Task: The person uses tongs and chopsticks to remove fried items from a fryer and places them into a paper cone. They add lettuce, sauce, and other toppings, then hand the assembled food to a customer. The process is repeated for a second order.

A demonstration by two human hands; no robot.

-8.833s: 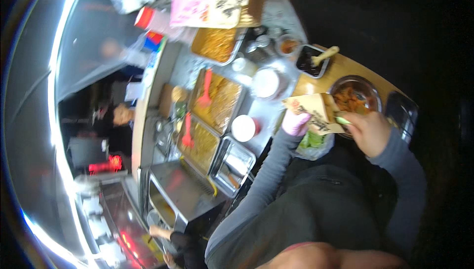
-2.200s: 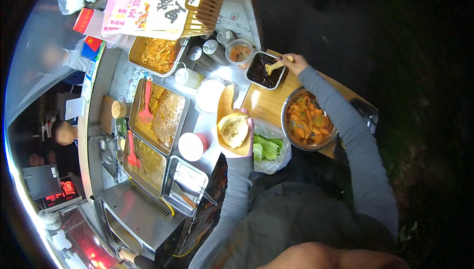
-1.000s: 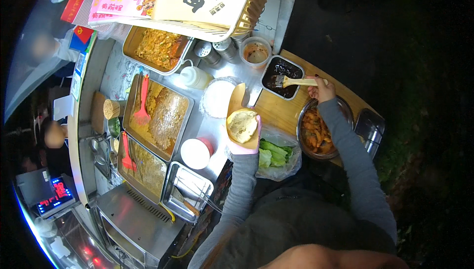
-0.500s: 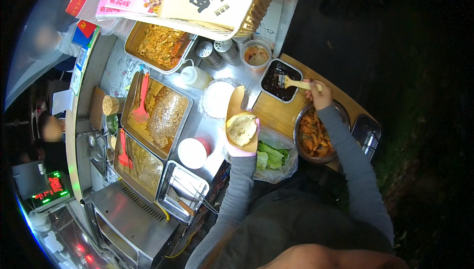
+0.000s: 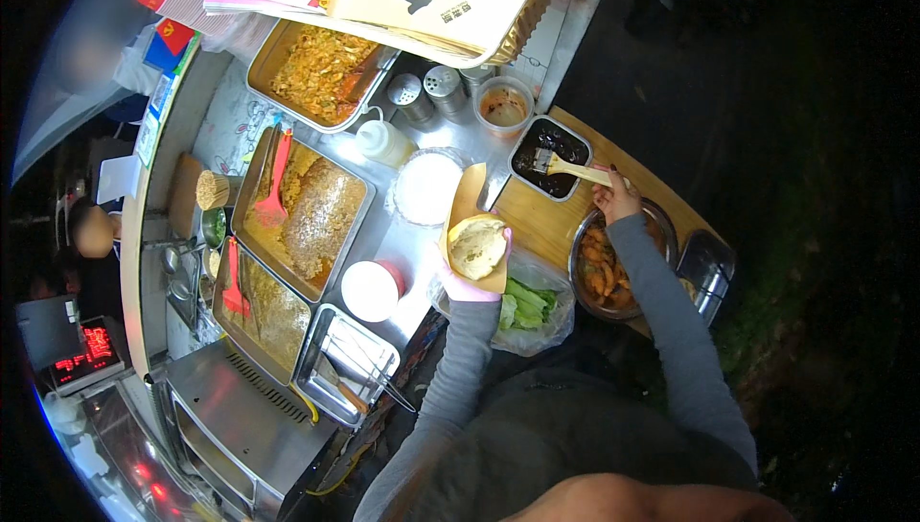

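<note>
Cupping the likely soft bun (image 5: 477, 248) in our left hand (image 5: 464, 286), we pinch the brush handle (image 5: 583, 173) with our right hand (image 5: 619, 200).

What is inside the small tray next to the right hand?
The tray holds dark sauce. The bristle end of the brush in the right hand is over or in it; I can't tell which. The tray's bottom is hidden under the sauce.

Brush handle (image 5: 585, 172) — wood, sleeve (image 5: 469, 192) — matt paper
</note>
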